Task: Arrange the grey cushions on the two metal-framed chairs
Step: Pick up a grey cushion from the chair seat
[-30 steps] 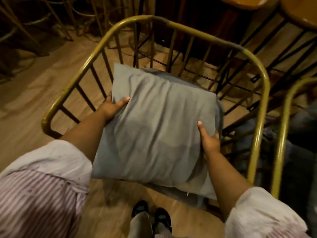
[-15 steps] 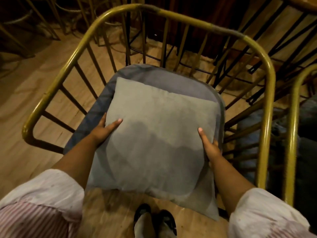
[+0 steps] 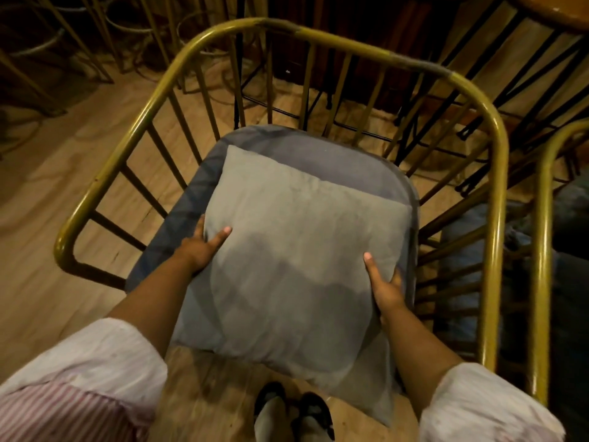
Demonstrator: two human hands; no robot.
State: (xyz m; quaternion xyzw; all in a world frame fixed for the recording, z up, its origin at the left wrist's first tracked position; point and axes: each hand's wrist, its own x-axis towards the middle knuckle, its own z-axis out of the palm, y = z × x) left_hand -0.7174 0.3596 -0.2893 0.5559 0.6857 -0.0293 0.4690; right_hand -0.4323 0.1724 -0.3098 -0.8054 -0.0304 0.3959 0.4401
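Note:
A light grey square cushion [image 3: 296, 250] lies flat on the darker grey seat pad [image 3: 318, 151] of a chair with a curved yellow metal frame [image 3: 350, 46] and dark bars. My left hand [image 3: 204, 247] grips the cushion's left edge, thumb on top. My right hand [image 3: 385, 285] holds its right edge, thumb on top and fingers underneath. The cushion's near corner overhangs the front of the seat. At the right edge stands a second yellow metal frame [image 3: 543, 250] with dark grey fabric [image 3: 570, 224] behind it.
Wooden floor [image 3: 47, 193] spreads to the left. Dark metal stool and table legs [image 3: 497, 74] crowd the space behind the chair. A round wooden tabletop [image 3: 554, 11] shows at the top right. My shoes [image 3: 293, 409] stand just in front of the seat.
The cushion came down from a raised, crumpled hold and now lies flat on the seat pad. Both hands kept hold of its sides. My view shifted closer to the chair.

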